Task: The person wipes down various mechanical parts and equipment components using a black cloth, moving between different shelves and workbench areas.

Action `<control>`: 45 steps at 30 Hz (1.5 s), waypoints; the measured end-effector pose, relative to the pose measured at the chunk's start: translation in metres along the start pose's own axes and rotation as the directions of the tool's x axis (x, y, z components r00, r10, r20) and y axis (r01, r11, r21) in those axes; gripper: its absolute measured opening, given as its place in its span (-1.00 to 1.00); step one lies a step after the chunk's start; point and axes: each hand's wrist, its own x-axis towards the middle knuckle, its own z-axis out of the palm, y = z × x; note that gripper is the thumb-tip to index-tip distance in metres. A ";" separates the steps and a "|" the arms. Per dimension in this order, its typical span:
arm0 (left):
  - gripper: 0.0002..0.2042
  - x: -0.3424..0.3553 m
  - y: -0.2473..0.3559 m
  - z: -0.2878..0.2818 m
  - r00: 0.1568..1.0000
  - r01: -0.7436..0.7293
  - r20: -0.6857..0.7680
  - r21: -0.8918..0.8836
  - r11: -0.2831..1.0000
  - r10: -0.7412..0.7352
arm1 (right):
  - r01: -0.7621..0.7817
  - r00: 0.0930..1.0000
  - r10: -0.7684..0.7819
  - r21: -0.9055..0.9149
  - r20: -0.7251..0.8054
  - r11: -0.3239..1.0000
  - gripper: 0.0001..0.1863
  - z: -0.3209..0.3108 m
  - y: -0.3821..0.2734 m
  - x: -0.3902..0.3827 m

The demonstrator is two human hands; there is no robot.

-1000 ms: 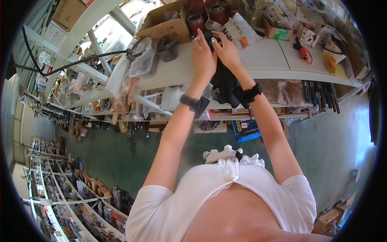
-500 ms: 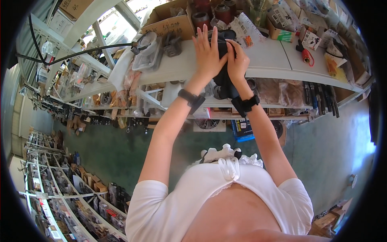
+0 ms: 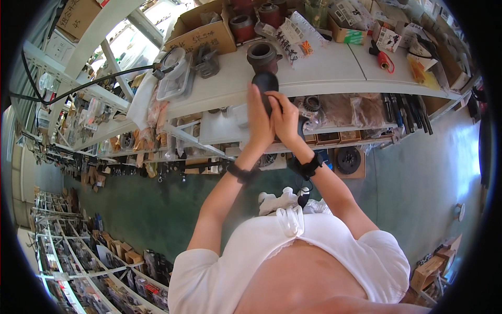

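Note:
Between my two hands is a black object with a smooth rounded end (image 3: 265, 83), held just in front of the shelf's front edge; its exact kind I cannot make out. My left hand (image 3: 258, 121) presses along its left side, slightly blurred, fingers pointing away from me. On the other side my right hand (image 3: 285, 119) has its fingers bent against it. The lower part of the object is hidden by my palms. Just beyond its rounded end, a reddish-brown metal cylinder (image 3: 263, 57) with an open round top stands upright on the white shelf top (image 3: 329, 68).
Behind stand more reddish-brown cylinders (image 3: 242, 29) and a cardboard box (image 3: 204, 32). Clear plastic containers (image 3: 175, 83) are at the left, and a red-handled item (image 3: 385, 62) lies at the right. Lower shelves hold bagged parts and black rods (image 3: 405, 115).
Both hands have drawn back toward me from over the shelf top, bringing the black object along. The reddish-brown cylinder now shows where my hands were. The view has shifted slightly.

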 end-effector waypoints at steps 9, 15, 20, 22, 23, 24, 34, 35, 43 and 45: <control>-0.35 -0.035 -0.004 -0.036 0.984 0.176 0.063 -0.148 0.973 -0.168 | -0.092 0.978 0.151 0.348 -0.147 0.933 -0.78 0.031 -0.028 0.026; -0.56 -0.018 -0.023 -0.051 0.939 0.344 0.119 -0.366 0.865 -0.323 | 0.184 0.944 -0.075 -0.322 0.321 0.929 -0.53 0.078 -0.017 0.043; -0.64 -0.023 -0.044 -0.050 0.956 0.293 0.062 -0.319 0.902 -0.288 | 0.270 0.908 -0.030 -0.528 0.417 0.805 -0.50 0.095 0.022 0.064; -0.62 -0.015 -0.035 -0.055 0.939 0.339 0.092 -0.427 0.838 -0.332 | 0.209 0.862 0.058 -0.459 0.503 0.863 -0.50 0.093 0.022 0.081; -0.61 -0.011 -0.033 -0.057 0.922 0.373 0.112 -0.519 0.769 -0.372 | 0.181 0.850 0.097 -0.459 0.519 0.870 -0.51 0.097 0.024 0.088; -0.61 -0.010 -0.038 -0.053 0.925 0.366 0.115 -0.532 0.763 -0.363 | 0.185 0.854 0.097 -0.472 0.511 0.862 -0.51 0.101 0.027 0.096; -0.63 -0.051 -0.048 -0.059 0.954 0.297 0.170 -0.435 0.850 -0.246 | 0.241 0.849 0.049 -0.468 0.526 0.850 -0.65 0.071 0.004 0.058; -0.63 -0.061 -0.043 -0.060 0.931 0.344 0.267 -0.414 0.843 -0.249 | 0.247 0.877 0.027 -0.500 0.479 0.830 -0.66 0.064 -0.002 0.047; -0.62 -0.070 -0.026 -0.078 0.863 0.471 0.430 -0.497 0.729 -0.265 | 0.154 0.961 0.022 -0.605 0.275 0.781 -0.71 0.066 -0.017 0.028; -0.63 -0.065 -0.033 -0.075 0.892 0.429 0.380 -0.537 0.726 -0.245 | 0.194 0.938 0.035 -0.603 0.346 0.774 -0.72 0.072 -0.011 0.045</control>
